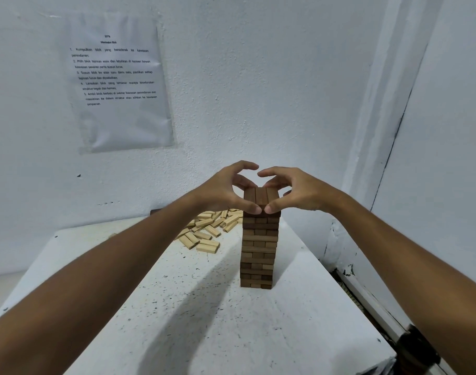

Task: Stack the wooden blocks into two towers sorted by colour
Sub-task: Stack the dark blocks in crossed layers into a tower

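Observation:
A tall tower of dark brown wooden blocks (259, 247) stands upright on the white table (204, 320). Both hands meet at its top layer (261, 196). My left hand (226, 190) curls round the left side, thumb on the near face and fingers arched over the far edge. My right hand (293, 190) mirrors it on the right side, thumb tip on the near face beside the left thumb. A loose heap of light-coloured wooden blocks (212, 231) lies flat on the table behind and left of the tower.
A white wall stands close behind the table, with a printed instruction sheet (117, 82) taped to it. The table's right edge (347, 288) drops off next to a wall corner. A dark object (418, 347) shows at the lower right.

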Available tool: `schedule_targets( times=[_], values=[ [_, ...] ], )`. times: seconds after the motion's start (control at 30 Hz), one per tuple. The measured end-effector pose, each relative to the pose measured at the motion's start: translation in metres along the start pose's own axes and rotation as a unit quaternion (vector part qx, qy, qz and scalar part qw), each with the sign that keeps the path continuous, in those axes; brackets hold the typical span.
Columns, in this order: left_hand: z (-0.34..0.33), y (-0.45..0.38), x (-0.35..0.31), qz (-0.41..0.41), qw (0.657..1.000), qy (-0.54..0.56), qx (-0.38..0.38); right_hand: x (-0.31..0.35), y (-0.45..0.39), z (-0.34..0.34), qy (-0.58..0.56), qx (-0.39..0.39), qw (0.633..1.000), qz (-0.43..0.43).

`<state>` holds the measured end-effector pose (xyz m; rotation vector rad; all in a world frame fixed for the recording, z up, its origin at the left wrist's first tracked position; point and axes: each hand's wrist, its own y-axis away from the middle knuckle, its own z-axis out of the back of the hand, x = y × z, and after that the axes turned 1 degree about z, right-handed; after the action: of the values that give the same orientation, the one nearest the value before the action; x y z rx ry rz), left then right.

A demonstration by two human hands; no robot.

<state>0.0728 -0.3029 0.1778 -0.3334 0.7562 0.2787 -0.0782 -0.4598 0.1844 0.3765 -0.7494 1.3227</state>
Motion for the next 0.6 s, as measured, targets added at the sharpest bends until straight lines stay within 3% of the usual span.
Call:
schedule_targets(
  times=[0.33, 0.6],
  values=[
    [0.003, 0.009, 0.002, 0.002, 0.998, 0.063, 0.004, 0.0, 0.006, -0.002, -0.08, -0.044, 0.996, -0.008],
    [-0.004, 0.015, 0.017, 0.024, 0.999, 0.046, 0.012, -0.019, 0.016, -0.007, -0.121, -0.006, 0.992, -0.022]
  ],
)
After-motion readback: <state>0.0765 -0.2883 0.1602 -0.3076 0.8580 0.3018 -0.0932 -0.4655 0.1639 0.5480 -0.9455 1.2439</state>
